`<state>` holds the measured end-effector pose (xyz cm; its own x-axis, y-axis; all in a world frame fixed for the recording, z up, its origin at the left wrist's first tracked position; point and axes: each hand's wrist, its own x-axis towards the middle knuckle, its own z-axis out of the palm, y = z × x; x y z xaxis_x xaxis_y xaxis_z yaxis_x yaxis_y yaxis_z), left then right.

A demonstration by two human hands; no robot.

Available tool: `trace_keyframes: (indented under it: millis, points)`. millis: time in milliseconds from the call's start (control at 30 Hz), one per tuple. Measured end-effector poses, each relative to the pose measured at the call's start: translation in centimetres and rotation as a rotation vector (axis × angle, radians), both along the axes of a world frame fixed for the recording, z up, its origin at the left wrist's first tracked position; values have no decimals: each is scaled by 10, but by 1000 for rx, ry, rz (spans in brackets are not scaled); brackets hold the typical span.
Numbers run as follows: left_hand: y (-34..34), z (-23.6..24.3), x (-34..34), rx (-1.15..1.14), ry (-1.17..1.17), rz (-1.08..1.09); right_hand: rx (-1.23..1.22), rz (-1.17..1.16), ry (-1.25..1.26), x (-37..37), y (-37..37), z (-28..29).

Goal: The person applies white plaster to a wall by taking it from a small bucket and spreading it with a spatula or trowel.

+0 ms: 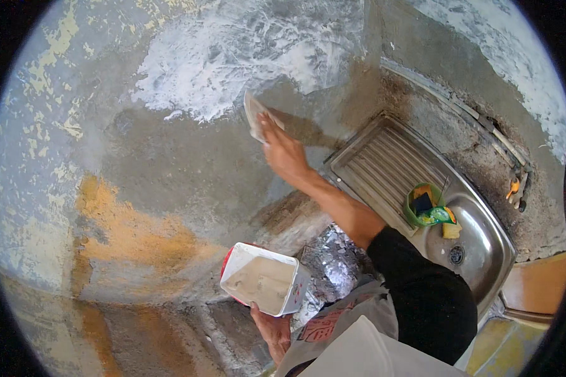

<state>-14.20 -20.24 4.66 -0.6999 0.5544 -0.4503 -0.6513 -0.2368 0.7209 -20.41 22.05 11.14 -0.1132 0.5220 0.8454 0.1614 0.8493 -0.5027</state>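
Note:
My right hand (284,151) reaches up to the wall, its fingers closed on a pale, flat putty spreader (255,116). The spreader's blade lies at the lower edge of a patch of fresh white plaster (251,50), against bare grey wall. Low in front of me, my left hand (272,330) grips a white rectangular tub (294,303) from below, with the thumb over its near rim. Tilted toward the wall, the tub shows a smooth beige paste (261,279) inside and some red on its left side.
To the right is a steel sink (484,251) with a ribbed drainboard (390,157). A green bowl (414,210) with a dark sponge, a green packet (437,216) and a yellow sponge (451,230) sit there. Pipes (484,122) run along the wall behind. Rubble (336,257) lies below my right arm.

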Motion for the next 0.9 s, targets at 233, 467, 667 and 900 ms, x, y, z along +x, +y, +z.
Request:
trace_keyframes:
  millis: [233, 467, 667, 900]
  points:
    - [-6, 2, 9, 32, 33, 30, -534, -271, 151, 99, 154, 20]
    - [-37, -6, 3, 23, 38, 67, -256, -176, 68, 11, 58, 106]
    - [-48, 3, -11, 89, 25, 87, 171, 183, -171, 5, -34, 60]
    - [-72, -12, -27, 126, 27, 166, 419, -121, -55, -44, -17, 144]
